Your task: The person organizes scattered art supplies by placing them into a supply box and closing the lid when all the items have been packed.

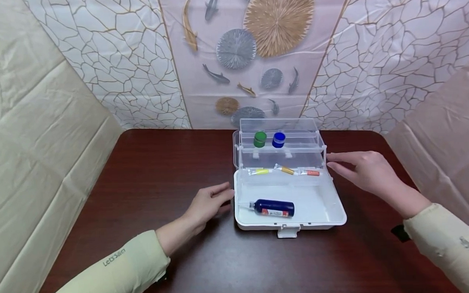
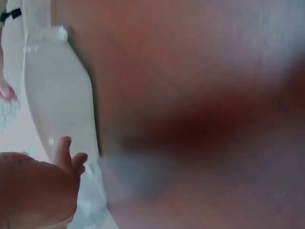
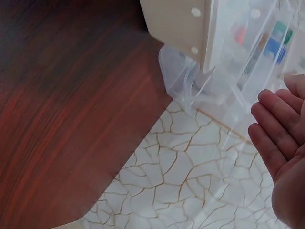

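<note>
A white storage box point(image 1: 316, 204) stands unfolded on the table, its clear tiered trays point(image 1: 304, 157) raised at the back. Inside the base lies a dark blue squeeze bottle point(image 1: 274, 208) with a pointed nozzle facing left. The lower tray holds a yellow tube point(image 1: 261, 172), an ochre tube point(image 1: 286, 170) and an orange-red tube point(image 1: 310, 172). Higher up sit a green jar point(image 1: 259, 139) and a blue jar point(image 1: 278, 139). My left hand point(image 1: 210, 204) has its fingertips right at the box's left wall. With fingers extended, my right hand point(image 1: 369, 172) reaches the trays' right edge.
The dark red-brown wooden table point(image 1: 173, 161) carries the box right of its middle. A white latch point(image 1: 288, 231) sticks out at the box's front. Behind the table hangs a patterned cloth point(image 1: 138, 59), with beige cloth walls point(image 1: 36, 140) on both sides.
</note>
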Motion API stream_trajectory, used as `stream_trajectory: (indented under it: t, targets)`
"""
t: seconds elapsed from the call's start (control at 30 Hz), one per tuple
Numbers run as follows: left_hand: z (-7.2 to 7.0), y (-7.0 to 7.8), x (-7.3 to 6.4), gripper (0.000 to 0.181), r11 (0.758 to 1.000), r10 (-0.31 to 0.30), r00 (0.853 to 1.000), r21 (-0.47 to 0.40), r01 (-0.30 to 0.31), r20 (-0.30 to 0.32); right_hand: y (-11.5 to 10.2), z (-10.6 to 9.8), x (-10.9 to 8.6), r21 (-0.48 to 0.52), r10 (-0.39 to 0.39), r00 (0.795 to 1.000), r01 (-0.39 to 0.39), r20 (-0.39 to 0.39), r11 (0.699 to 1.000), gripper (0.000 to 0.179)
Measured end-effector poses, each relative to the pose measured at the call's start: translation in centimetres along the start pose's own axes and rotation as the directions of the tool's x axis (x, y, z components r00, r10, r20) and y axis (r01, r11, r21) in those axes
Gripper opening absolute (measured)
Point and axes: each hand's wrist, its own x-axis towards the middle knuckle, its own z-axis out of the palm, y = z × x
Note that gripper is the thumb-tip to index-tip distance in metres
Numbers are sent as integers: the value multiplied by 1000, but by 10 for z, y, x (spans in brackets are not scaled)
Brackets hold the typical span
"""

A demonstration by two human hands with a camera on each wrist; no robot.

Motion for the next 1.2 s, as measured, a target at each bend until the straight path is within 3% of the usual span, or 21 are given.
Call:
stream_trajectory:
  t: [0.27,0.43,0.6,0.87,1.2]
  targets:
    - [-16,27,26,59,1000,13,999,2,-13,-48,16,-9,-1,57,173,985,-173,12,983,30]
    - [-23,42,45,60,1000,16,999,6,-15,-51,30,-10,-1,124,327,940,-338,99,933,36]
    - [-27,55,64,63,999,3,999,49,0,-50,47,-5,0,162,416,894,-441,167,883,50]
    - [-30,67,92,65,990,-33,999,135,38,-36,70,6,4,202,450,824,-533,344,821,70]
    - [-28,77,119,66,982,-72,996,172,81,-59,86,19,14,140,439,743,-573,506,808,85]
